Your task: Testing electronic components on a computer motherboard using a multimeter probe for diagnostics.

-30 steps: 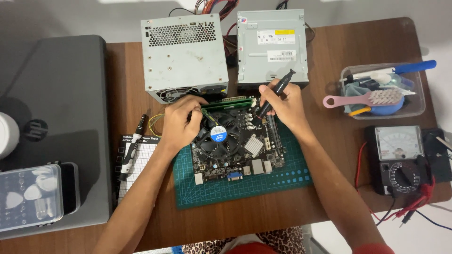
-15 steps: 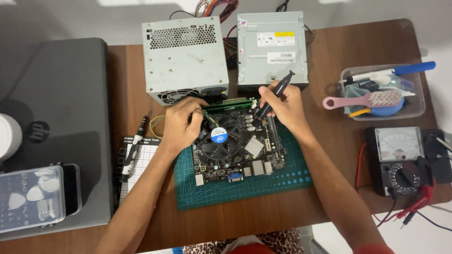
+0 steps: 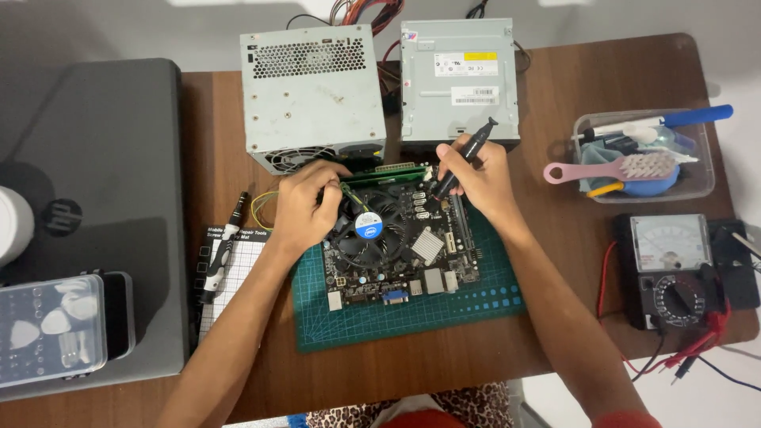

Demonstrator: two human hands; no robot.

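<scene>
Green mat [image 3: 476, 309] is carrying the board [image 3: 400, 242] — left hand [image 3: 305, 208] is curling shut on its upper-left edge beside the RAM stick [image 3: 388, 172], right hand [image 3: 476, 176] is clamping a black pen tool [image 3: 468, 154], tip at the top edge — fan [image 3: 369, 230] is sitting mounted, work looking early.

Green gridded mat [image 3: 412, 317] under a black motherboard [image 3: 400, 246]; grey metal boxes [image 3: 313, 87]; brown table [image 3: 618, 71]; pink brush [image 3: 610, 168]; black pen tool [image 3: 468, 154].

Single head-worn camera, looking almost straight down from above, moderately near, wooden desk [image 3: 238, 119] filling frame, green cutting mat [image 3: 412, 317] just below centre, wearer's body at 6 o'clock, far edge at 12 o'clock.
</scene>
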